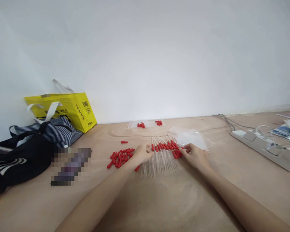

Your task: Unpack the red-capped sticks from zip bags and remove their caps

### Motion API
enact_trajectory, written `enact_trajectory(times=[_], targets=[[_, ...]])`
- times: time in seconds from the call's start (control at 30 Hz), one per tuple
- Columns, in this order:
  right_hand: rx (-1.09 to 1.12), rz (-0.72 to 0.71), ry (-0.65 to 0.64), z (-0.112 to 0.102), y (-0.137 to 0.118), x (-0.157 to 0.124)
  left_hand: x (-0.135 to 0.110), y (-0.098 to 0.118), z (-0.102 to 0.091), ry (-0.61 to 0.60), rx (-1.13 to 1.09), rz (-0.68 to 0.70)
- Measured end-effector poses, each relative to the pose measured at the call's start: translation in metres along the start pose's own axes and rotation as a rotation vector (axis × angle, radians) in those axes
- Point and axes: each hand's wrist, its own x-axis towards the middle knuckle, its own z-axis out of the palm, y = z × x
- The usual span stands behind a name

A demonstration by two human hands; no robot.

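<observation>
A row of clear thin droppers with red rubber bulbs (163,156) lies fanned out on the wooden table (159,199). My left hand (143,153) rests at the row's left end, fingers curled on the red bulbs. At the right end my right hand (194,155) has its fingers pinched around a red bulb. A heap of loose red bulbs (120,157) lies just left of my left hand, and one single bulb (124,142) sits further back. Clear plastic bags (189,137) lie behind my right hand.
Small packed bags with red bulbs (148,124) sit by the wall. A yellow bag (70,109), a striped bag (55,130) and a black bag (19,161) crowd the left. A white power strip (265,146) with cables and booklets (286,129) lie at right.
</observation>
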Motion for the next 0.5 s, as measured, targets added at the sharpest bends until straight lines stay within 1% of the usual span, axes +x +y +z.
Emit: enact_trajectory(times=[0.13,0.3,0.4,0.5], targets=[[-0.006,0.019,-0.003,0.001,-0.001,0.003,0.008,0.0,0.007,-0.011,0.074,-0.045],[-0.082,-0.014,-0.091,0.001,0.001,0.005,0.018,-0.003,0.007,0.011,0.162,-0.066],[-0.15,-0.027,-0.133,-0.001,0.001,0.005,0.03,-0.005,0.009,0.038,0.212,-0.088],[-0.173,-0.028,-0.132,-0.002,0.001,0.005,0.045,-0.006,0.013,0.031,0.251,-0.124]])
